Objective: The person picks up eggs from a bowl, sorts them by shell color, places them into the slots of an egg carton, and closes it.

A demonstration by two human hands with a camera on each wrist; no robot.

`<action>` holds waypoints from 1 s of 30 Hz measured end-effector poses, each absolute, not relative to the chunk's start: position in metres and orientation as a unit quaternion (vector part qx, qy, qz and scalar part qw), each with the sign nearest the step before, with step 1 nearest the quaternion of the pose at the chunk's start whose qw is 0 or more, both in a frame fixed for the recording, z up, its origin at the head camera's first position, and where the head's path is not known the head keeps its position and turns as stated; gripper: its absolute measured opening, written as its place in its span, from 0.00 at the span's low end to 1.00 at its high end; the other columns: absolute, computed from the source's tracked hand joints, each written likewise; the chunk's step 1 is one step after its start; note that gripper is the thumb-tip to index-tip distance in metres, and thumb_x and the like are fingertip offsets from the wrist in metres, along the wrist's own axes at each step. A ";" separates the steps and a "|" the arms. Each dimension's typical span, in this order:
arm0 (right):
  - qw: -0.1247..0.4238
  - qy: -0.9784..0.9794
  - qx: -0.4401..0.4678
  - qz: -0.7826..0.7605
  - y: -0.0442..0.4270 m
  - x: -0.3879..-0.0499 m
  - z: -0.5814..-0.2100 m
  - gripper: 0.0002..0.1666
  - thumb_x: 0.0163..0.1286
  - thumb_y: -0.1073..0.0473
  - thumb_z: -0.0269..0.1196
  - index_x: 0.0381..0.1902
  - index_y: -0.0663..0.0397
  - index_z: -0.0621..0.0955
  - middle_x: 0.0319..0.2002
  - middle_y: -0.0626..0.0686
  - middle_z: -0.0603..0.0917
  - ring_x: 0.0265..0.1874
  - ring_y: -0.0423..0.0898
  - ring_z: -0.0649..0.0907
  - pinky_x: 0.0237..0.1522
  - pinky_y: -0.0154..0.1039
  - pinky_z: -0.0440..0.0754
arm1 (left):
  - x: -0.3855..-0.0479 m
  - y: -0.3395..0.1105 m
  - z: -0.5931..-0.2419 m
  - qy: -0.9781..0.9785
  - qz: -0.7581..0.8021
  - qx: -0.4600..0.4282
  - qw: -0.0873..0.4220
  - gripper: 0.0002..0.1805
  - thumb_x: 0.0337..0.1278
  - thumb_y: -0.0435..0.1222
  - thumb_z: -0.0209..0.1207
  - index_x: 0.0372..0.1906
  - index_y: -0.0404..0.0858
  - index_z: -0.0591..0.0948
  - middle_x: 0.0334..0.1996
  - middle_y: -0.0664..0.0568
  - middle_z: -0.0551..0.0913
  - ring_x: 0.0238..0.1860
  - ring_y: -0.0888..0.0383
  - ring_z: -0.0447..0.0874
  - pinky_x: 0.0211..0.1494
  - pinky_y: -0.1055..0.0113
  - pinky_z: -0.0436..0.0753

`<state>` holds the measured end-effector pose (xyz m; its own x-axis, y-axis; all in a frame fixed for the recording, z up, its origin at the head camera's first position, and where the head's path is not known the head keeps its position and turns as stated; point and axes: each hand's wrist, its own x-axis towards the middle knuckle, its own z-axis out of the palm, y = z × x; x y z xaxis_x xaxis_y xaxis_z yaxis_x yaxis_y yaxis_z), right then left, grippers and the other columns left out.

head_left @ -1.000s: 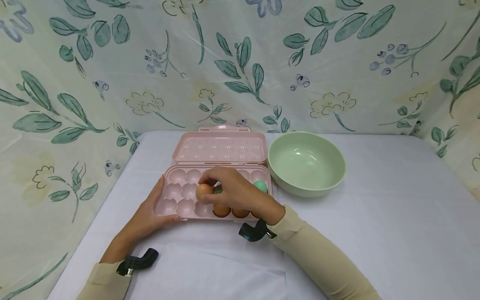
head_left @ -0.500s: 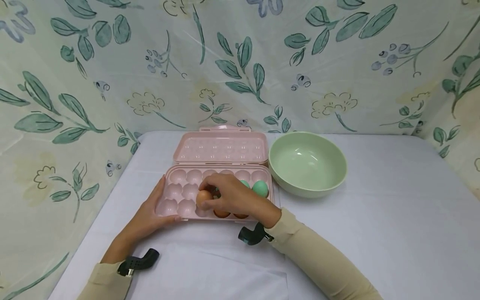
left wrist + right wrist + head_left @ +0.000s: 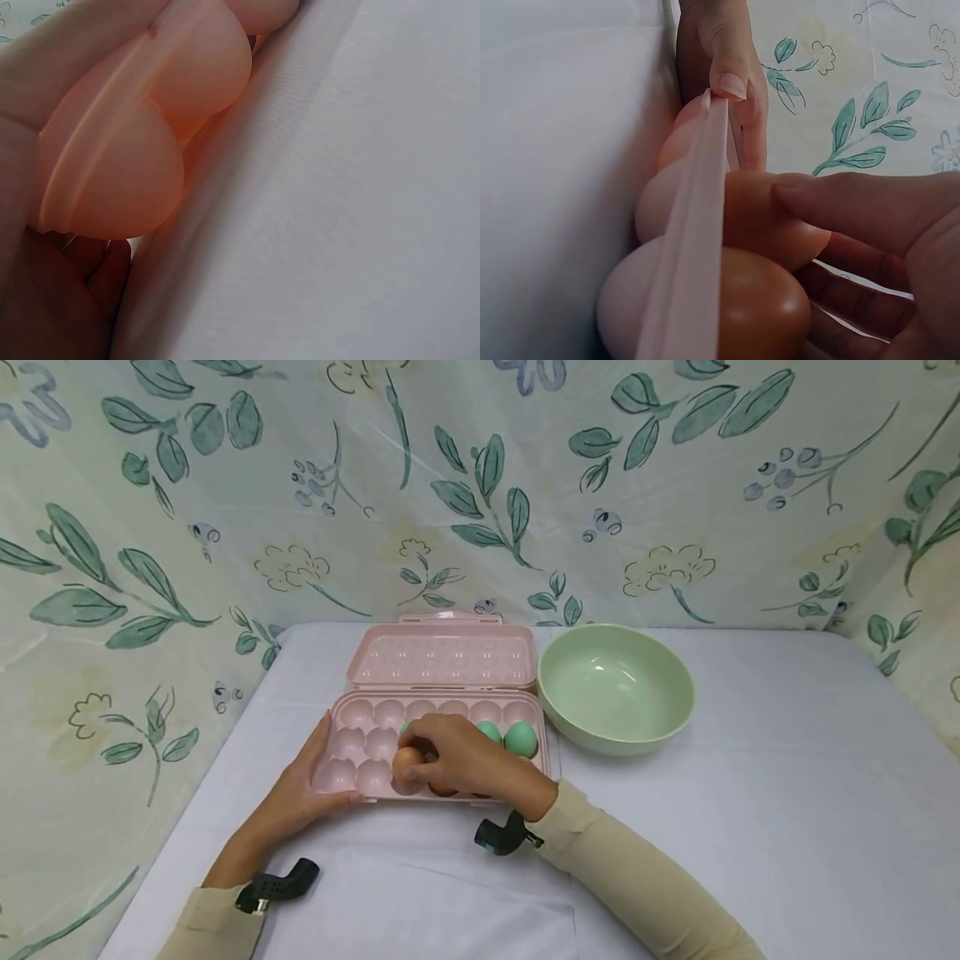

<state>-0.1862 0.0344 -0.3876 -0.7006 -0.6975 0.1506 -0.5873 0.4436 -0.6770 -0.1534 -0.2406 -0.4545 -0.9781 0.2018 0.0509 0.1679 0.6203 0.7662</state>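
A pink egg carton (image 3: pixel 347 743) lies with its lid folded back. My right hand (image 3: pixel 468 760) pinches a brown egg (image 3: pixel 406 763) between thumb and fingers, low in a front-row cup. In the right wrist view this held egg (image 3: pixel 757 217) sits beside another brown egg (image 3: pixel 761 300) in the same row. Green eggs (image 3: pixel 521 739) stand in the middle row, partly covered by my right hand. My left hand (image 3: pixel 296 777) holds the carton's left end; in the left wrist view its thumb lies along the rim and its fingers (image 3: pixel 109 277) curl below the cups.
A light green bowl (image 3: pixel 615 727) stands right of the carton, close to its side. The carton's lid (image 3: pixel 442 656) lies back toward the floral curtain (image 3: pixel 480 527). A white cloth (image 3: pixel 765 793) covers the table.
My right hand has moved down and toward the front with the brown egg, lowering it into the front-row cup. More of the green eggs shows. My left hand has stayed put.
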 end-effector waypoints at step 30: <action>0.039 0.856 -0.403 -0.323 0.026 -0.184 -0.393 0.14 0.59 0.58 0.71 0.42 0.53 0.83 0.36 0.44 0.82 0.36 0.41 0.80 0.42 0.29 0.75 | -0.156 -0.243 -0.459 0.896 0.429 0.116 0.009 0.70 0.34 0.47 0.77 0.78 0.52 0.39 0.77 0.56 0.43 0.75 0.48 0.45 0.69 0.38 0.54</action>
<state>-0.1837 0.0263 -0.3933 -0.6725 -0.7145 0.1930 -0.6638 0.4670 -0.5843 -0.1557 -0.2434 -0.4586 -0.9730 0.2156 0.0826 0.1994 0.6044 0.7714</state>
